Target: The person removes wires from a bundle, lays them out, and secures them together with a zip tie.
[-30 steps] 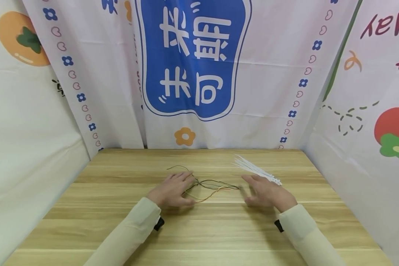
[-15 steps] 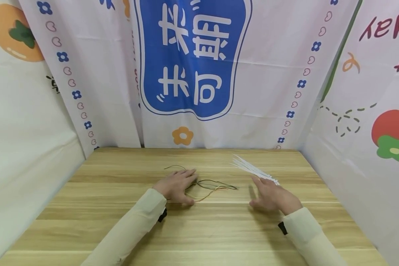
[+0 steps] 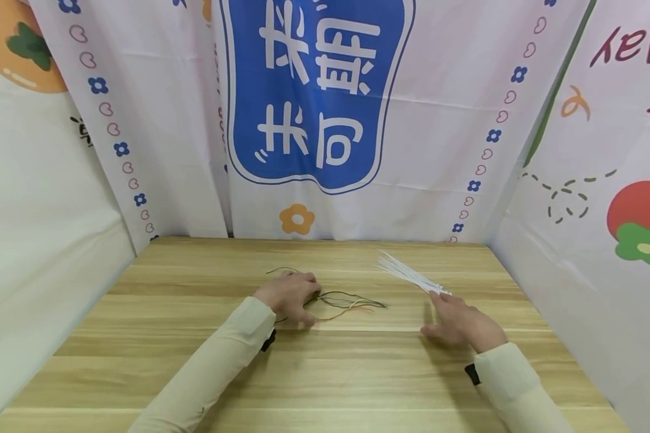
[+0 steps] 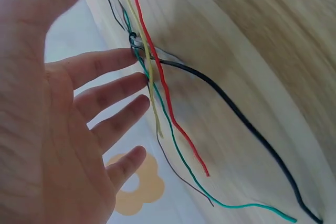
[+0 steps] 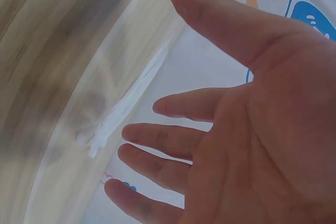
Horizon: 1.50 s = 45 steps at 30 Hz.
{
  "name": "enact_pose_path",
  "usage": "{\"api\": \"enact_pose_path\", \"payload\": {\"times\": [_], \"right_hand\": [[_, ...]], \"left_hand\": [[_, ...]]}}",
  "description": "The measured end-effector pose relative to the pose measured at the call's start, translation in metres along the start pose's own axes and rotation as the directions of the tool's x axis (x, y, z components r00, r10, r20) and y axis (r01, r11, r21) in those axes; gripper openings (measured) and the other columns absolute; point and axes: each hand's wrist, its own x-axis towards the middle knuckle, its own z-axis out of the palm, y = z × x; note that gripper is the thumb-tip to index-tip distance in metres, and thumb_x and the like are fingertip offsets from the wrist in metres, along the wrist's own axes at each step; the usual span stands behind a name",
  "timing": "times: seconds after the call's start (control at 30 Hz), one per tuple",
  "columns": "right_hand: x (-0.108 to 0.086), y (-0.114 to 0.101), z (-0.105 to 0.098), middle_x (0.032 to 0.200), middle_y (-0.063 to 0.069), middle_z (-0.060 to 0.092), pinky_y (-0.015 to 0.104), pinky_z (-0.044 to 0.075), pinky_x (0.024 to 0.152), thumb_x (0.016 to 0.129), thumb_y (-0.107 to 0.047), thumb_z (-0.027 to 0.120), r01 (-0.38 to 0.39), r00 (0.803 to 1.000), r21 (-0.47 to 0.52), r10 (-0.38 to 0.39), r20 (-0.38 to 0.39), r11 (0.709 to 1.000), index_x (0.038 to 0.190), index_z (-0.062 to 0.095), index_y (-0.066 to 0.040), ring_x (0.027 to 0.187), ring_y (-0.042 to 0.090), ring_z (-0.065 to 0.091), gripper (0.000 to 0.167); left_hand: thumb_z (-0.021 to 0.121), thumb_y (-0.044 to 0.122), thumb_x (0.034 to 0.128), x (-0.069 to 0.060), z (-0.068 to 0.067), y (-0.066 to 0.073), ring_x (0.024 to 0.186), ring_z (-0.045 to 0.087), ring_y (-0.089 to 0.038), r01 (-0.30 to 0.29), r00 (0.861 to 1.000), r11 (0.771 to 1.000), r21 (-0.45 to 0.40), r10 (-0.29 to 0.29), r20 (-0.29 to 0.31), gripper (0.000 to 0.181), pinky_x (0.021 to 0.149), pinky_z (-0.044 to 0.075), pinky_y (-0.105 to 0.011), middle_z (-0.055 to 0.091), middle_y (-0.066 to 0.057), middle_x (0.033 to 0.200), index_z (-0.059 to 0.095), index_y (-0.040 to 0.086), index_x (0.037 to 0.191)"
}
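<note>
A loose bundle of thin electrical wires (image 3: 340, 314) lies on the wooden table in front of my left hand (image 3: 292, 294). In the left wrist view the red wire (image 4: 167, 95), black wire (image 4: 231, 100) and green wire (image 4: 181, 153) show, with yellow and brown ones beside them. My left fingers are spread and fairly straight, their tips at the wires; whether they touch is unclear. My right hand (image 3: 460, 319) hovers palm down, fingers extended and holding nothing, close to the near ends of a bunch of white cable ties (image 3: 411, 276).
The wooden table (image 3: 325, 373) runs up to a white printed cloth (image 3: 439, 150) at the back. More printed cloth hangs at the left and right sides. A dark device is strapped at each wrist.
My right hand has moved right, away from the wires and toward the near ends of the cable ties. The left hand has shifted slightly over the wires. The head view has tilted a little.
</note>
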Motion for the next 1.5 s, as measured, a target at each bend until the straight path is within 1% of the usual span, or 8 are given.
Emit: {"api": "enact_pose_path", "payload": {"times": [0.3,0.5,0.67,0.73,0.83,1.03,1.17,1.5], "right_hand": [[-0.002,0.011,-0.001,0.156,0.040,0.039,0.071,0.043,0.109,0.096,-0.041,0.075,-0.015,1.000,0.008,0.015,-0.006,1.000,0.158,0.035,0.005,0.140,0.061,0.044,0.087],[-0.002,0.015,0.001,0.154,0.040,0.043,0.071,0.045,0.107,0.097,-0.038,0.075,0.006,1.000,-0.017,-0.007,-0.030,1.000,0.155,0.040,0.006,0.137,0.061,0.048,0.081],[0.003,0.023,0.003,0.121,0.026,0.067,0.058,0.058,0.086,0.095,-0.026,0.075,0.066,0.990,-0.055,-0.072,-0.119,0.996,0.124,0.065,0.001,0.101,0.040,0.068,0.041],[0.007,0.027,0.005,0.101,0.016,0.068,0.048,0.057,0.071,0.093,-0.018,0.073,0.087,0.981,-0.048,-0.094,-0.171,0.995,0.105,0.070,-0.003,0.082,0.027,0.063,0.020],[0.013,0.034,0.006,0.086,0.007,0.062,0.038,0.047,0.061,0.089,-0.011,0.070,0.105,0.966,-0.039,-0.112,-0.233,0.994,0.085,0.068,-0.009,0.071,0.020,0.052,0.005],[0.021,0.039,0.010,0.082,0.004,0.060,0.034,0.041,0.063,0.093,-0.009,0.069,0.080,0.964,-0.020,-0.082,-0.252,0.997,0.071,0.060,-0.013,0.070,0.018,0.048,0.024],[0.024,0.042,0.012,0.074,0.003,0.055,0.033,0.038,0.059,0.095,-0.009,0.072,0.057,0.961,-0.051,-0.068,-0.267,0.997,0.066,0.052,-0.013,0.066,0.018,0.046,0.035],[0.030,0.046,0.014,0.076,0.003,0.064,0.040,0.049,0.060,0.093,-0.004,0.070,0.048,0.957,-0.076,-0.068,-0.281,0.996,0.074,0.064,-0.012,0.068,0.018,0.056,0.021]], "left_hand": [[0.081,0.034,0.0944,0.002,-0.001,0.004,0.100,0.065,-0.022,-0.016,0.997,1.000,-0.019,0.014,-0.080,0.035,0.098,0.053,-0.049,0.067,-0.003,0.115,0.073,0.013,0.122],[0.082,0.026,0.0936,0.004,0.004,0.006,0.093,0.065,-0.013,-0.026,0.993,0.995,-0.096,0.015,-0.116,0.018,0.088,0.056,-0.036,0.069,0.002,0.104,0.074,0.014,0.104],[0.082,0.016,0.0932,0.006,0.008,0.010,0.092,0.067,-0.013,-0.035,0.991,0.984,-0.172,0.012,-0.136,0.007,0.085,0.057,-0.035,0.074,0.002,0.099,0.075,0.015,0.096],[0.082,0.014,0.0922,0.006,0.008,0.012,0.090,0.067,-0.013,-0.030,0.989,0.979,-0.202,0.000,-0.145,0.007,0.084,0.057,-0.036,0.075,0.002,0.098,0.076,0.015,0.094],[0.083,0.014,0.0912,0.006,0.010,0.013,0.089,0.067,-0.013,-0.017,0.984,0.977,-0.215,-0.021,-0.175,0.005,0.083,0.058,-0.037,0.077,0.002,0.098,0.079,0.016,0.093],[0.084,0.017,0.0907,0.004,0.017,0.013,0.097,0.072,-0.016,0.014,0.967,0.987,-0.161,-0.054,-0.248,0.006,0.086,0.059,-0.045,0.081,0.004,0.103,0.084,0.021,0.095],[0.084,0.020,0.0909,0.002,0.019,0.013,0.089,0.069,-0.013,0.001,0.965,0.991,-0.130,-0.035,-0.259,0.003,0.080,0.058,-0.042,0.079,0.006,0.096,0.082,0.021,0.092],[0.085,0.023,0.0910,0.002,0.016,0.015,0.090,0.068,-0.013,-0.010,0.972,0.994,-0.112,-0.017,-0.234,0.010,0.082,0.058,-0.041,0.077,0.003,0.097,0.081,0.018,0.098]]}}
